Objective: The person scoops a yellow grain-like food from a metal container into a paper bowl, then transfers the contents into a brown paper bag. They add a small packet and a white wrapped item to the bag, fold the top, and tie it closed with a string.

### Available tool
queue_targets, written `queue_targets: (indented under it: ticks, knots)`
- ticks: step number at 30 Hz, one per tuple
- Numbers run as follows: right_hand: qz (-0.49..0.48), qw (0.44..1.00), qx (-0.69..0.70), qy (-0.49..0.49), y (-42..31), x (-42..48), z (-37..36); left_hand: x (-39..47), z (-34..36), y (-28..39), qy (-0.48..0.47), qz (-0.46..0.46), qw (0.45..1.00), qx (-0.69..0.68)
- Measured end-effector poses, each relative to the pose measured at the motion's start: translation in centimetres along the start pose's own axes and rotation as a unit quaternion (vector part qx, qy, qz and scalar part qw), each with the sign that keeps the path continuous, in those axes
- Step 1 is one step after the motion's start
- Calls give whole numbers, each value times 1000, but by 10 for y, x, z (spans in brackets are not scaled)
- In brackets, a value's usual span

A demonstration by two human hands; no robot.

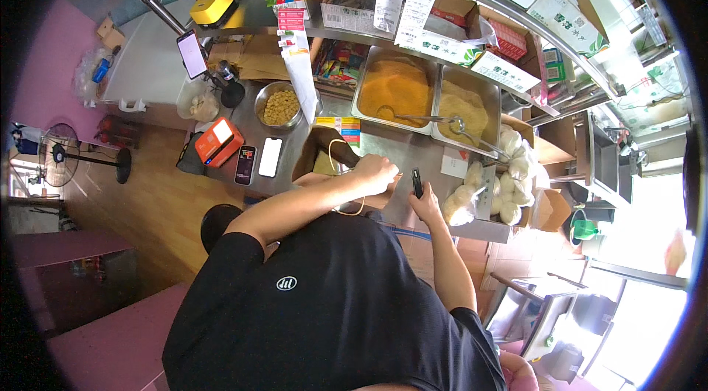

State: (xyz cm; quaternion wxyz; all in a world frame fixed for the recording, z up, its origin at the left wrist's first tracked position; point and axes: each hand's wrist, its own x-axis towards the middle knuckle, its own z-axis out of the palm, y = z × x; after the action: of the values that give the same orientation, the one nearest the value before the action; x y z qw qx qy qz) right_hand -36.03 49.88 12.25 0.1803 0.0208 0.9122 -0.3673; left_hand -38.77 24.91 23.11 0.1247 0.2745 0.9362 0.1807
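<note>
A brown paper carrier bag (379, 200) with cord handles stands before me at the counter's front edge. My left hand (376, 174) is over the bag's right side, fingers curled; whatever they grip is hidden. Part of the bag lies under my left forearm. To the right of the bag, my right hand (427, 204) holds a black-handled tool (416, 182), its slotted end pointing away from me. The rest of that tool is covered by the hand. A colourful printed card (345, 128) lies just behind the bag.
Two steel pans of orange powder (395, 84) and pale powder (462, 106) hold scoops. A steel bowl (279, 106) contains yellow-brown pieces. Two phones (269, 157) and an orange device (218, 142) lie left. Bagged white balls (509, 197) sit right. A shelf (343, 34) overhangs the back.
</note>
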Motion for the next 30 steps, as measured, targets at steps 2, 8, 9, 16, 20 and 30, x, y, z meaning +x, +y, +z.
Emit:
queue_targets:
  ticks: [2, 8, 9, 16, 20, 30]
  knots:
    - [-86, 996, 1, -4, -33, -19, -33, -1, -8, 1, -12, -9, 1000, -6]
    - [-318, 934, -162, 20, -100, -40, -85, 11, -13, -10, -23, 25, 998, -54]
    - [-317, 931, -182, 16, -105, -40, -86, 11, 0, -22, 41, 100, 992, -63]
    - [-343, 888, -304, -27, -112, -36, -87, 9, -11, -18, 71, 129, 984, -105]
    - [-349, 864, -358, -55, -117, -32, -65, 4, -2, -15, 114, 179, 977, -20]
    - [-258, 897, -355, -57, -95, -11, -40, 1, -13, -4, 101, 98, 990, -6]
